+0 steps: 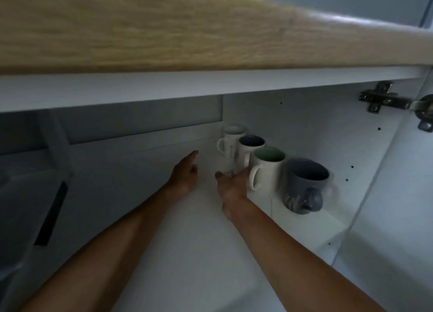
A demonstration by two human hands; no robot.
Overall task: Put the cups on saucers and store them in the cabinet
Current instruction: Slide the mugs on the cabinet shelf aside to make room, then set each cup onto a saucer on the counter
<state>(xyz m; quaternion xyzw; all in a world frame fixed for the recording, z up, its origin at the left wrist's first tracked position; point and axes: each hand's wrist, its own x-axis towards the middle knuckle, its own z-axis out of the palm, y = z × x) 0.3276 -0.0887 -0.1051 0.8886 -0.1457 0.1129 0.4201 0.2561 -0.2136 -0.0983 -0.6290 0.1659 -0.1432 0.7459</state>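
Wooden countertop (pixel 164 28): light oak grain, spans upper frame, blurred. White rail (pixel 187 86) directly beneath it. Metal hinge (pixel 384 98): silver, screwed to right inner side panel near top. Row of small drilled holes (pixel 352 166) down same panel. Neighbouring door front (pixel 140 117): grey, framed panel, left of opening. Dark slot-like bar (pixel 52 214) at lower left, tilted; nature unclear. Pale wall (pixel 351 0) above countertop, upper right.

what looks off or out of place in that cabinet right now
The four mugs stand upright in a row, none on a visible saucer. Otherwise only the grey mug differs: its handle faces the front, while two white mugs' handles point left.
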